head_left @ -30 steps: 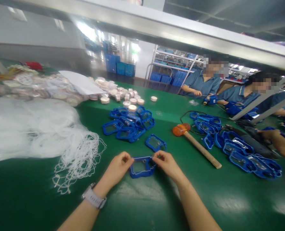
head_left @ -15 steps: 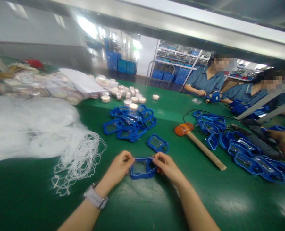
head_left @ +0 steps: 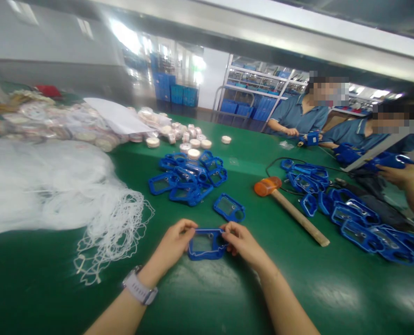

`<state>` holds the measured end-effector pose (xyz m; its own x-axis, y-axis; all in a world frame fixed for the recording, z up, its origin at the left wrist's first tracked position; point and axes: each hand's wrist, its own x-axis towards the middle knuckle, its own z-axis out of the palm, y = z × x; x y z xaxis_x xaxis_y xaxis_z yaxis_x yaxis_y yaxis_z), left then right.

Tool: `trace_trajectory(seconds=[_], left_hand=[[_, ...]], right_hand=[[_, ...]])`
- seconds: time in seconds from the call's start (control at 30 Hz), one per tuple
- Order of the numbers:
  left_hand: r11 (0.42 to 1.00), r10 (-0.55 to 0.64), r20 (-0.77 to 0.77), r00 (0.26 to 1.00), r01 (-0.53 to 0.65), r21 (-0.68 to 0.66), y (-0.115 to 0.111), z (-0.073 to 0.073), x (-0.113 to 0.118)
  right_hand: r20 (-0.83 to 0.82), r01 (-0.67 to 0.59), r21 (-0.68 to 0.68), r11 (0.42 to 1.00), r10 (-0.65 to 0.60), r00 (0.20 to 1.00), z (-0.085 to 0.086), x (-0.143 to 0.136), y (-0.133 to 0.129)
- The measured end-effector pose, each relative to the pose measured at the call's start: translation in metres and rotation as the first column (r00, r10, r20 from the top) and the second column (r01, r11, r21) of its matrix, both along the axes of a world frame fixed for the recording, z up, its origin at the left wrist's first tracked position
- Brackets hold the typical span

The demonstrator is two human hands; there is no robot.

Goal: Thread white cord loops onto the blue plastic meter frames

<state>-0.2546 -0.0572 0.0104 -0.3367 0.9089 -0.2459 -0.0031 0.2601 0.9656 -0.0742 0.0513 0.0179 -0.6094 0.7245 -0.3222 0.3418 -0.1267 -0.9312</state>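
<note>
Between my hands, low over the green tabletop, is a blue plastic housing (head_left: 207, 255) with a clear rectangular window and a round hole at its right. A thin white cord runs along its rim. My left hand (head_left: 178, 239) pinches the housing's upper left corner between thumb and fingers. At the upper right corner, my right hand (head_left: 240, 241) grips the rim, fingers bent around it. A single similar blue housing (head_left: 229, 207) lies just beyond. Past it sits a pile of blue housings (head_left: 189, 179). To the left spreads a tangle of white cords (head_left: 123, 228).
A mallet (head_left: 268, 186) with an orange head lies at right, beside more blue housings (head_left: 362, 236) and a black cable. White round rolls (head_left: 193, 142) stand at the back, near a clear plastic bag (head_left: 46, 186). Co-workers (head_left: 299, 116) sit at the far right, handling blue parts.
My hands and the housing stay almost in place. At the far right, a co-worker's hand has risen and now holds a blue part.
</note>
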Motion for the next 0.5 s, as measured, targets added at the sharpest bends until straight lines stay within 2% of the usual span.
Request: trace_trajectory(seconds=[0.23,0.5], left_hand=[[0.998,0.047,0.045,0.998,-0.049,0.042,0.0012,-0.0033,0.0010],[0.995,0.083,0.088,0.993,-0.087,0.044,0.0005,-0.0037,0.0002]], right_hand=[[-0.008,-0.026,-0.130,0.991,0.026,1.000,-0.0027,-0.0016,-0.0028],[-0.082,0.001,-0.238,0.971,-0.021,0.996,-0.0032,-0.0035,-0.0091]])
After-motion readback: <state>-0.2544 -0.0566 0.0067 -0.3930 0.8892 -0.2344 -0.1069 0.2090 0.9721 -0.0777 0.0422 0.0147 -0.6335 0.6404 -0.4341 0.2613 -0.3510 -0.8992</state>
